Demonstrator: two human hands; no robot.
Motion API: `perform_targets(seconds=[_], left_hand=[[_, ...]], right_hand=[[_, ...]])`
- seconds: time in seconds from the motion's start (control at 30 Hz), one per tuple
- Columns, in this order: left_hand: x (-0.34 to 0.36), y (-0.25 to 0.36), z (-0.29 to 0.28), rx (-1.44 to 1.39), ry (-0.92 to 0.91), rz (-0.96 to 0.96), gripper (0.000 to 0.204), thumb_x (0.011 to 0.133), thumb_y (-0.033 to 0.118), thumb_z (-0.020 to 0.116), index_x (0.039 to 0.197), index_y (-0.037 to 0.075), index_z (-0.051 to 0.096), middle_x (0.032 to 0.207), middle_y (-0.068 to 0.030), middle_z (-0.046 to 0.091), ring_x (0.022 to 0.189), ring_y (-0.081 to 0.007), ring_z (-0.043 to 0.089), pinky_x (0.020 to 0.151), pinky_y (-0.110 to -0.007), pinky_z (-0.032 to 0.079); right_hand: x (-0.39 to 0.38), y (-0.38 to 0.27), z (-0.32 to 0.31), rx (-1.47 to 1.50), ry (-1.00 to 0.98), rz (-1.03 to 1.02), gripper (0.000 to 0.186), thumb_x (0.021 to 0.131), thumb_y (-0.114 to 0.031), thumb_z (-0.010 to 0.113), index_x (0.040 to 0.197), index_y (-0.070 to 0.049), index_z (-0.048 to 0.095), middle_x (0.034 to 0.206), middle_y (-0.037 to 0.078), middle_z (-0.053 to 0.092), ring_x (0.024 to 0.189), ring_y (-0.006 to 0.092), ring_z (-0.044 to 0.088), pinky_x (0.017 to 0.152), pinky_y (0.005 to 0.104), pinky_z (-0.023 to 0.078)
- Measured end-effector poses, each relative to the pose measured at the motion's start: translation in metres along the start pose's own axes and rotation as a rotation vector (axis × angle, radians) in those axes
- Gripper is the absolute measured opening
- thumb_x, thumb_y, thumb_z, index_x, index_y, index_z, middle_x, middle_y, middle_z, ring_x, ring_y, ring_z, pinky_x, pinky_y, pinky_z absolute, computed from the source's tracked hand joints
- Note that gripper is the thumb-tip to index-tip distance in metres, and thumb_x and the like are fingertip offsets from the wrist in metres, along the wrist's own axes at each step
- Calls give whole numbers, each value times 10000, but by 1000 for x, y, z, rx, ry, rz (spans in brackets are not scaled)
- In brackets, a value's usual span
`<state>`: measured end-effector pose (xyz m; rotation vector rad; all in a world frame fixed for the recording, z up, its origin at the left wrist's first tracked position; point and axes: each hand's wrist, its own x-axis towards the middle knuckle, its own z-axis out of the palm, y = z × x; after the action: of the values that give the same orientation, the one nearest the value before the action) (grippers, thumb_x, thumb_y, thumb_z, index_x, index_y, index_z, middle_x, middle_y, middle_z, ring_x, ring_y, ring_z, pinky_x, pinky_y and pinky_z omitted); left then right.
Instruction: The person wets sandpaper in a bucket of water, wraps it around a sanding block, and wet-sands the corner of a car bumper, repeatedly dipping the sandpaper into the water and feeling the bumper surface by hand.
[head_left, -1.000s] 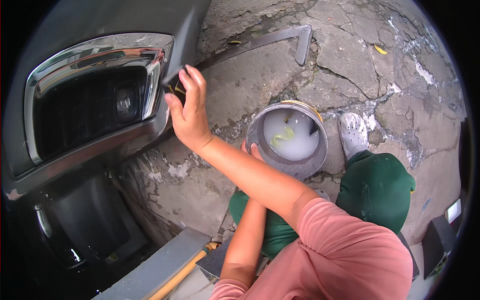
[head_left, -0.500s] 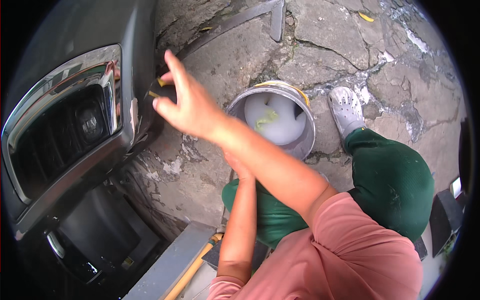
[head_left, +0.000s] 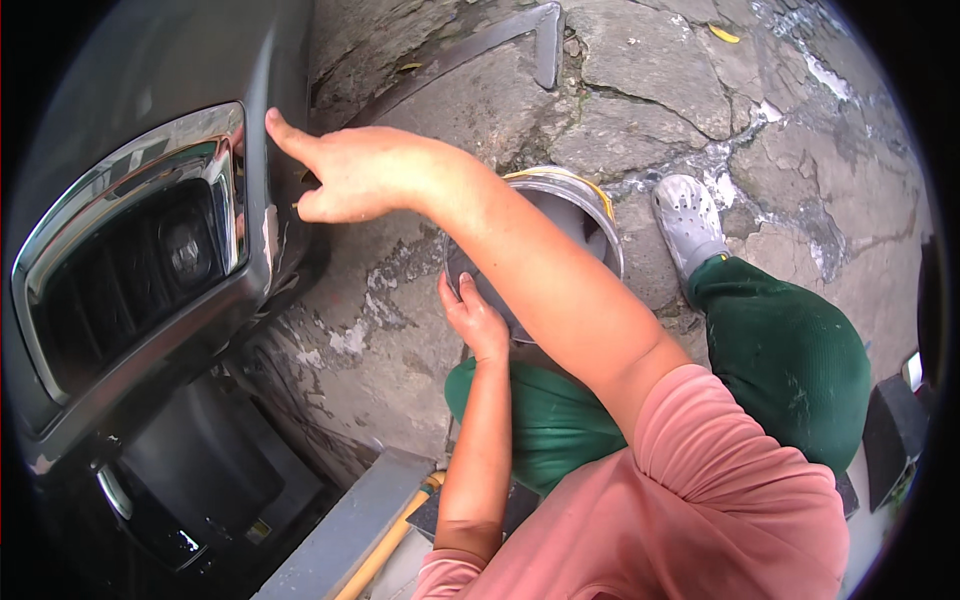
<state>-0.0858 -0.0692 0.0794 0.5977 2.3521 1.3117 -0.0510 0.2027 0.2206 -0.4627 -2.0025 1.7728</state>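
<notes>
- Car bumper (head_left: 150, 130), dark grey, fills the left side; its edge runs down beside the chrome-trimmed fog-lamp recess (head_left: 130, 260).
- Your right hand (head_left: 345, 175) reaches across to the far left, index finger stretched out with its tip on the bumper edge, just beside the chrome trim. The other fingers are curled in. Something small and dark may sit under them, can't tell for sure.
- Paint along that bumper edge looks chipped, with light patches showing.
- Your left hand (head_left: 475, 320) sits lower, centre of the scene, fingers loosely open and resting against the near wall of the grey bucket (head_left: 590, 215); not clamped on it.
- The bucket stands on the cracked stone paving (head_left: 660, 110), right of the bumper, mostly hidden by your right forearm.
- Your foot in a grey clog (head_left: 688, 225) sits just right of the bucket; green trousers (head_left: 790, 350) below it.
- A long grey metal strip (head_left: 470, 45) lies on the paving at the far side.
- A grey board (head_left: 345, 530) and a yellow handle (head_left: 395, 535) lie near, bottom centre.
</notes>
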Motion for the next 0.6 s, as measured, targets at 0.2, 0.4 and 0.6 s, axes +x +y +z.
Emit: perform_targets(seconds=[0.2, 0.4, 0.6], left_hand=[[2, -7, -7, -46, -8, -13, 425, 1059, 188, 534, 1398, -68, 528, 1279, -220, 660, 1136, -294, 635, 1012, -406, 473], [-7, 26, 10, 87, -24, 34, 417, 1061, 195, 534, 1386, -66, 531, 1289, -202, 651, 1161, -278, 622, 1026, -394, 466], [-12, 21, 21, 181, -56, 40, 440, 1062, 211, 548, 1393, -77, 524, 1280, -221, 653, 1139, -305, 628, 1019, -403, 468]], right_hand=[[-47, -7, 12, -100, -240, 126, 533, 906, -295, 635, 1355, -10, 599, 1101, 240, 734, 1053, 425, 701, 903, 517, 560], [-90, 68, 37, -303, -446, 387, 295, 841, -167, 602, 948, 40, 783, 958, 281, 739, 926, 412, 742, 810, 485, 580], [-106, 176, 88, -473, -481, 779, 331, 894, -95, 672, 1205, -52, 776, 1293, 160, 727, 1180, 324, 712, 939, 463, 584]])
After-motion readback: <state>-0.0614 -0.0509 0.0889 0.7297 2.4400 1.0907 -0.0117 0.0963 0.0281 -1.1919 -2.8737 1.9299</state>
